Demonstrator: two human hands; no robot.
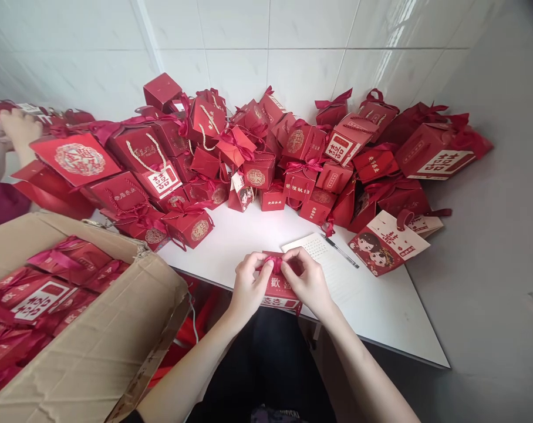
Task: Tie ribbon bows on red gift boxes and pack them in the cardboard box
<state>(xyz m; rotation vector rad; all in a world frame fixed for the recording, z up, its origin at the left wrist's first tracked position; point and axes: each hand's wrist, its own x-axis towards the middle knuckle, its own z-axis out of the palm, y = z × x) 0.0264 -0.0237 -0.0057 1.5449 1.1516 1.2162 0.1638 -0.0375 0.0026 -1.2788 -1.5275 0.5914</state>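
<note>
A red gift box (279, 285) with white characters sits at the table's near edge, in front of my body. On its top, a dark red ribbon (274, 264) is bunched into a knot or bow. My left hand (252, 279) pinches the ribbon from the left, thumb against fingers. From the right, my right hand (305, 276) pinches the same ribbon close beside it. The fingers partly cover the ribbon, so its exact shape is hidden.
Many red gift boxes (253, 176) are heaped along the tiled wall. An open cardboard box (94, 335) holding more stands at left. A notebook (310, 249), a pen (340, 251) and a white-and-red box (387, 242) lie right. Another person's hand (20, 126) is far left.
</note>
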